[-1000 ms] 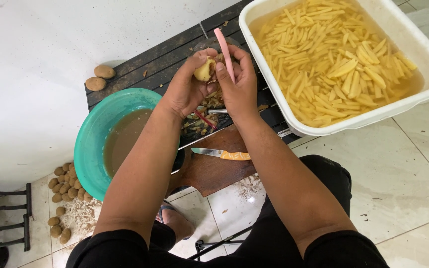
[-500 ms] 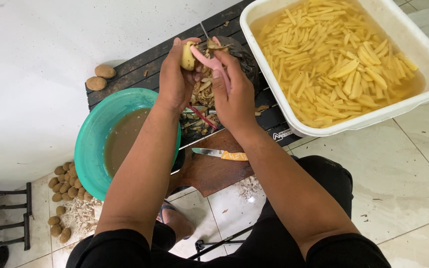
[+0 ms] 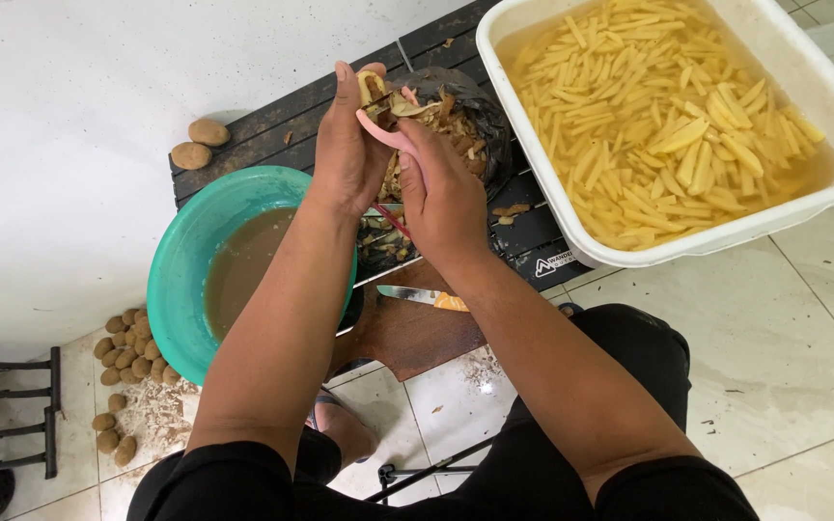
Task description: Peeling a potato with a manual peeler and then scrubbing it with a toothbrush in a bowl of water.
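Potato [image 3: 371, 87], partly peeled, held in the left hand [image 3: 347, 154] above the peel bag [image 3: 456, 121] on the dark slatted table [image 3: 272, 121]. Right hand [image 3: 446, 198] grips a pink peeler [image 3: 388, 135] laid against the potato. Left, a teal bowl [image 3: 185, 260] of brown water; right, a white tub [image 3: 803, 207] of cut strips. Near, a knife [image 3: 427, 299] on a board [image 3: 407, 333].
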